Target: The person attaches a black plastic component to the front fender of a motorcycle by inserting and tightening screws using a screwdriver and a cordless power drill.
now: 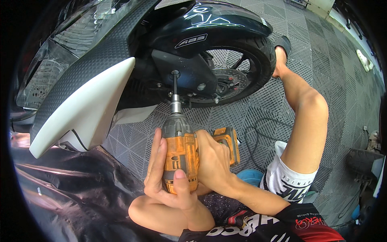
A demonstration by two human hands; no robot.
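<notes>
An orange and black cordless impact driver [179,155] points away from me, with a silver socket-like chuck [175,103] and a long dark bit [175,85]. The bit's tip meets a round recess in a dark cover [183,68] beside a motorcycle wheel. My right hand [213,155] is wrapped around the driver's handle; its battery [231,146] sticks out to the right. Cupped around the driver's body from the left and behind is my left hand [171,181], thumb over the rear end and fingers along the side. The trigger is hidden.
Above the wheel's tyre [264,60] curves a glossy dark fender [225,20]. A white-edged body panel [90,105] juts out at left, above black plastic sheeting [72,193]. A black cable [252,139] and a blue round object [250,176] lie on grey floor tiles [310,60].
</notes>
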